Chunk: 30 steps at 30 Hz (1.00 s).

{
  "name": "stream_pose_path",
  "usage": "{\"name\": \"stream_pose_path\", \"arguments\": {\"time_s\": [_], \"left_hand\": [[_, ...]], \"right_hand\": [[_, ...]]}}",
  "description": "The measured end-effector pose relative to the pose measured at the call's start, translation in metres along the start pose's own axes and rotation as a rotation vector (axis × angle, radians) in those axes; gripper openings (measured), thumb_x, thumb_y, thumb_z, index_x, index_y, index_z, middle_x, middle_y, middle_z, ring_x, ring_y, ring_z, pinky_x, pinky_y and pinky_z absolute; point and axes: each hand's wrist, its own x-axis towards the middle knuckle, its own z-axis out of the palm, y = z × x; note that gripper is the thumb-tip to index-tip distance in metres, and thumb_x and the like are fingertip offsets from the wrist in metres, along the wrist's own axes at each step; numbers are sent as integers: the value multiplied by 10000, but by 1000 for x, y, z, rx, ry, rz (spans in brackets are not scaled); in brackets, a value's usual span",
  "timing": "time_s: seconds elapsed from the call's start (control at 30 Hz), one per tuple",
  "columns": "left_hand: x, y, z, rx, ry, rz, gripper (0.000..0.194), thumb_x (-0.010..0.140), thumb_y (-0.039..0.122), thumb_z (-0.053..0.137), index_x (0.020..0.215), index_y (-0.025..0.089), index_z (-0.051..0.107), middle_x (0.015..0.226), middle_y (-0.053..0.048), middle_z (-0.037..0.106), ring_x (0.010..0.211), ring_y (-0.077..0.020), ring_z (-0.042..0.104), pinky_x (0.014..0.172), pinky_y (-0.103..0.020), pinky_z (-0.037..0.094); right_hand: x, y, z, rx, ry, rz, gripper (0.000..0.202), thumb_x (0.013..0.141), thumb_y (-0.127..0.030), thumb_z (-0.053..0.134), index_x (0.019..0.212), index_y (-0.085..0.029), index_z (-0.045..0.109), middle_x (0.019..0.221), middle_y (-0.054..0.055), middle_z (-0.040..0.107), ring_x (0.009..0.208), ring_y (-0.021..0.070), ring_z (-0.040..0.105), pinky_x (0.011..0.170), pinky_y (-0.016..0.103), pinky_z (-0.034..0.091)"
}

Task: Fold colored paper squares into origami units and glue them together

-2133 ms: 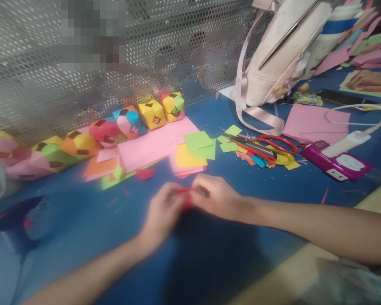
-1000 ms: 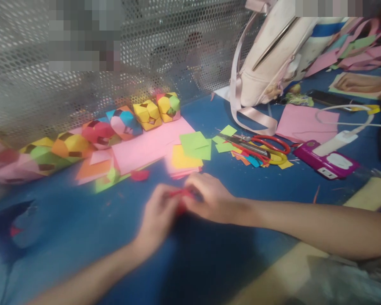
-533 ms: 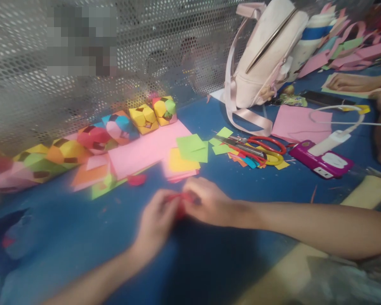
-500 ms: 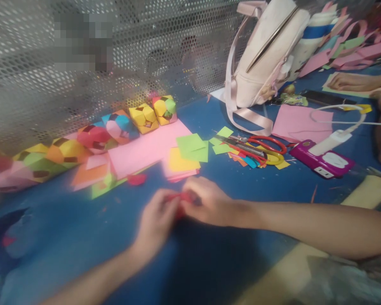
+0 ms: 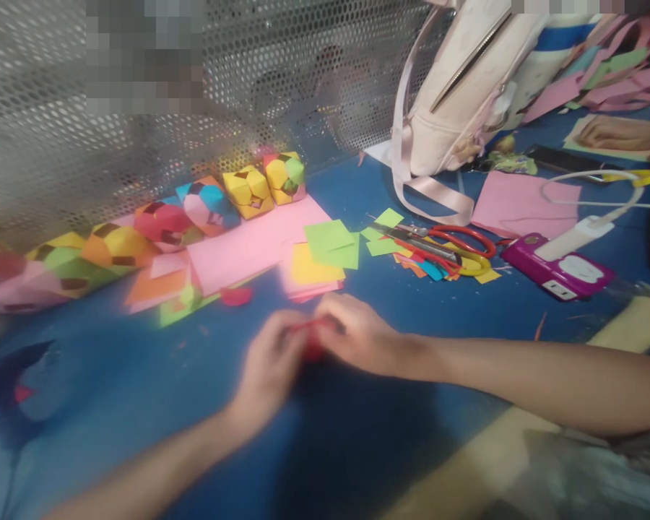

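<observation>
Between my two hands is a piece of red paper, blurred and partly covered by the fingers. My left hand pinches its left side, and my right hand grips it from the right, knuckles up. Just beyond the hands lies a stack of yellow and pink paper squares with green squares on top. A small red paper piece rests to the left of the stack. Farther back, folded paper cubes in several colours, such as a yellow cube, stand in a row.
Scissors with red and yellow handles lie on paper scraps to the right. Near them are a purple power adapter with a white plug and a pink sheet. A cream backpack leans by the perforated metal panel. Another person's hand rests at far right.
The view has shifted slightly, so objects on the right appear farther right. Both hands still hold the red paper, more of which shows below the fingers.
</observation>
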Motion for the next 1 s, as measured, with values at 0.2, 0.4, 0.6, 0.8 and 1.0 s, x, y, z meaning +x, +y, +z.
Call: {"name": "stream_pose_path", "arguments": {"time_s": [0.2, 0.4, 0.6, 0.8, 1.0], "left_hand": [[1, -1, 0, 5, -6, 19, 115, 840, 262, 505, 811, 183, 583, 813, -20, 608, 735, -145, 543, 666, -247, 417], [1, 3, 0, 28, -12, -13, 131, 842, 282, 516, 818, 184, 599, 752, 0, 606, 690, -126, 543, 644, -225, 415], [1, 5, -1, 42, 41, -47, 183, 841, 324, 511, 786, 181, 611, 735, -5, 610, 674, -134, 546, 626, -236, 417], [1, 5, 0, 36, 56, -57, 191, 840, 333, 507, 787, 181, 609, 737, -4, 602, 687, -136, 534, 642, -238, 412], [2, 5, 0, 35, 62, -36, 166, 839, 307, 506, 801, 182, 608, 769, -2, 605, 719, -133, 534, 674, -238, 412]], "right_hand": [[-1, 1, 0, 21, 17, -33, 81, 810, -207, 485, 735, -194, 455, 704, -11, 533, 652, 122, 462, 636, 257, 366], [-1, 1, -1, 13, 5, -13, 139, 851, -210, 433, 716, -186, 456, 705, -1, 536, 646, 121, 453, 627, 257, 359], [-2, 0, -1, 22, -23, 46, 108, 853, -219, 470, 753, -183, 494, 714, -12, 546, 672, 116, 475, 652, 244, 370], [-2, -1, -1, 52, -28, 97, 87, 843, -198, 474, 761, -183, 499, 714, -18, 547, 684, 113, 485, 661, 238, 366], [0, -2, -1, 56, -36, 140, 126, 832, -192, 468, 708, -183, 484, 660, -29, 523, 640, 107, 464, 630, 232, 354]]}}
